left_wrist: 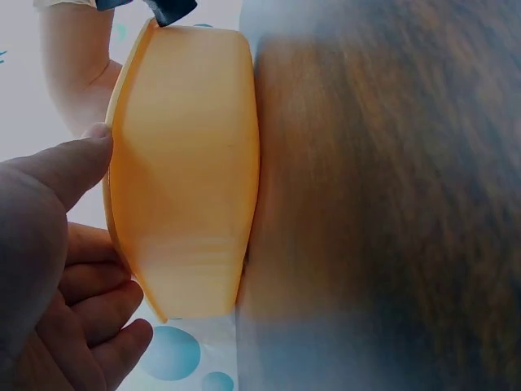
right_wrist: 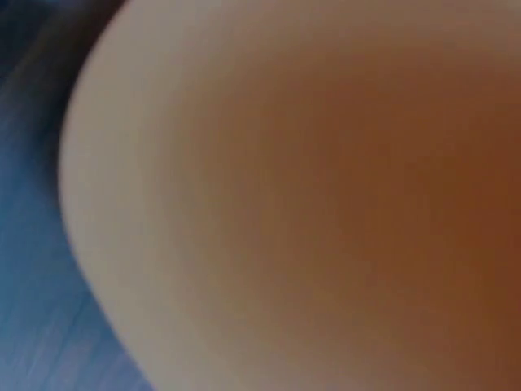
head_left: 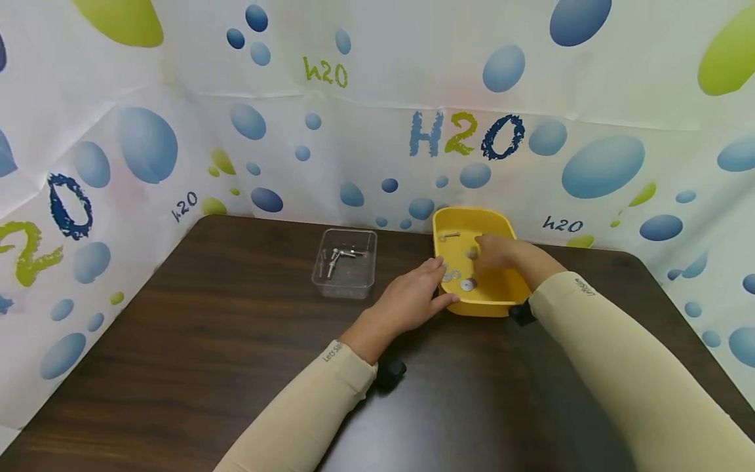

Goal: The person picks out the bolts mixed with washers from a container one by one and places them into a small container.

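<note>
A yellow plastic bin stands toward the back right of the table, with several washers and a small screw on its floor. My left hand rests at the bin's near left corner, fingers along the left rim and thumb at the front rim. In the left wrist view the thumb touches the rim, and the other fingers lie loosely bent beside it. My right hand reaches down inside the bin, fingertips close to some washers. I cannot tell whether they pinch one. The right wrist view is a blurred, close yellow-orange surface.
Left of the bin is a clear plastic box holding several metal bolts. Both stand on a dark wooden table. A patterned white sheet hangs behind the table and along its sides.
</note>
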The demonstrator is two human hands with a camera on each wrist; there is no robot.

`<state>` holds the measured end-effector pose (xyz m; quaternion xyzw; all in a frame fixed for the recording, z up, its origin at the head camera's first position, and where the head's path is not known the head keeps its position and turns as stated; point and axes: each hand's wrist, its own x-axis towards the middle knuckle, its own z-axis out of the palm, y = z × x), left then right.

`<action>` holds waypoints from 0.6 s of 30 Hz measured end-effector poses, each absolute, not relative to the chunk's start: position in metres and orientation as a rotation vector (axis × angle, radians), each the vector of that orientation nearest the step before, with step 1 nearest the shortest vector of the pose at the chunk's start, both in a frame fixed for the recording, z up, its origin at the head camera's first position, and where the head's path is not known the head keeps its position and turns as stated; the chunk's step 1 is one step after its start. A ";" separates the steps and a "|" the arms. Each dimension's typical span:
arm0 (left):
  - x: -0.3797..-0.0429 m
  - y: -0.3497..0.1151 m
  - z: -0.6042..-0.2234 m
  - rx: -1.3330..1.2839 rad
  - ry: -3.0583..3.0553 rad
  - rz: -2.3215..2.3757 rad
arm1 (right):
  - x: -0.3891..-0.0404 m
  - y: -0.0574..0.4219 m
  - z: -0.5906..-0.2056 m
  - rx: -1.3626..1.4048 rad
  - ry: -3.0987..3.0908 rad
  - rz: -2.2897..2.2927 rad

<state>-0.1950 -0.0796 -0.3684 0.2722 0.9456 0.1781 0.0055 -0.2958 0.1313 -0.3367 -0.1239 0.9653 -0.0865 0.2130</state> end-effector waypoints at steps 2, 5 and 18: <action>-0.195 -0.081 -0.369 0.861 2.962 0.548 | -0.298 0.129 -0.341 -0.351 2.653 -0.238; -0.194 -0.079 -0.371 0.889 2.970 0.545 | -0.297 0.130 -0.350 -0.342 2.639 -0.276; -0.197 -0.083 -0.372 0.913 2.984 0.566 | -0.285 0.135 -0.341 -0.353 2.577 -0.239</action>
